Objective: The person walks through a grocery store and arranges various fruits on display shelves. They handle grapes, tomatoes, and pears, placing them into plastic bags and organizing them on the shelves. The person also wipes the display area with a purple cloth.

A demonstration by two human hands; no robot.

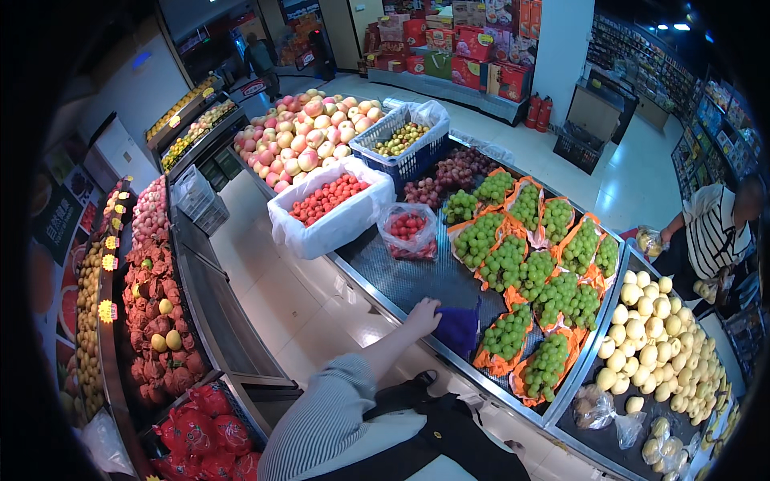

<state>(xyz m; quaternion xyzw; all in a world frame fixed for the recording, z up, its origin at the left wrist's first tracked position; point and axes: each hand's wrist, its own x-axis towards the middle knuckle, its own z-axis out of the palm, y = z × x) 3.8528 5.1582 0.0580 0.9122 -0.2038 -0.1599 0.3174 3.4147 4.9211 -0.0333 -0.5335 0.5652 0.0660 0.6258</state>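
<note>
My left hand (425, 317) reaches over the near metal edge of a fruit display, its fingers closed at the edge of a purple cloth (458, 327). The cloth lies spread on the dark mat. To its right rest bunches of green grapes (505, 333) in orange paper wrappers. Beyond the hand stands a clear plastic bag of small red fruit (409, 231). Of my right hand (515, 448), only a small part shows beside my dark apron (445, 433); its fingers are hidden.
Behind are a white-lined crate of red fruit (328, 201), a blue crate (400, 141), red grapes (454, 171) and piled apples (310, 135). Pale pears (646, 330) fill the right-hand stand. A person (716, 234) stands beyond it with bagged fruit. Another display (162, 318) runs along the left.
</note>
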